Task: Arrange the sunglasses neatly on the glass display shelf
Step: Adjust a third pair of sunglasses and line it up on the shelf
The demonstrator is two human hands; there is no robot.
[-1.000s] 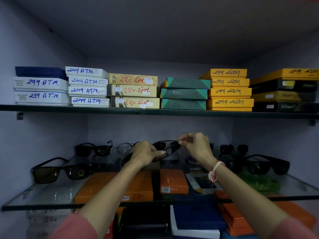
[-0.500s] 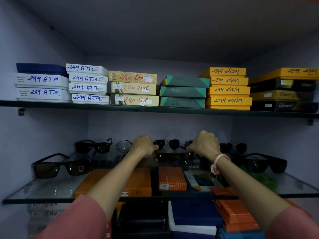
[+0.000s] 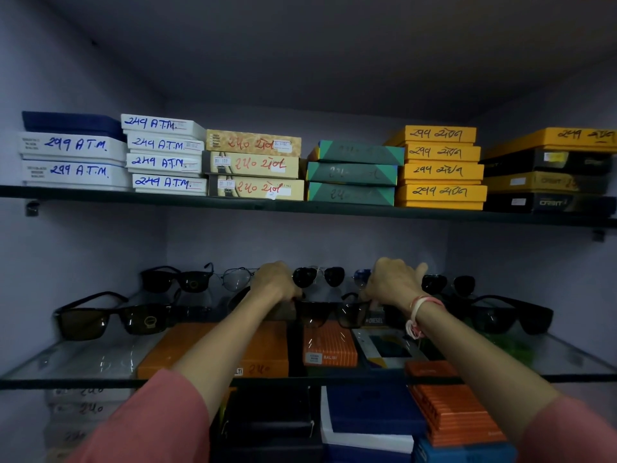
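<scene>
A dark pair of sunglasses (image 3: 329,312) rests low on the glass display shelf (image 3: 83,362), lenses facing me. My left hand (image 3: 275,282) grips its left end and my right hand (image 3: 394,282) grips its right end. Behind stands a back row: black sunglasses (image 3: 180,279), a thin-framed clear pair (image 3: 237,278), dark aviators (image 3: 319,276) and another dark pair (image 3: 447,283). Large brown-lensed sunglasses (image 3: 113,317) sit at the front left, a black pair (image 3: 510,315) at the front right.
An upper shelf (image 3: 300,208) carries stacks of labelled white, beige, green, yellow and black boxes. Orange, blue and black boxes (image 3: 330,345) show through the glass from the shelf below. Walls close in the niche on the left, back and right.
Both hands have lowered the dark sunglasses from mid-air down onto the glass in front of the aviators, and spread apart to its two ends.
</scene>
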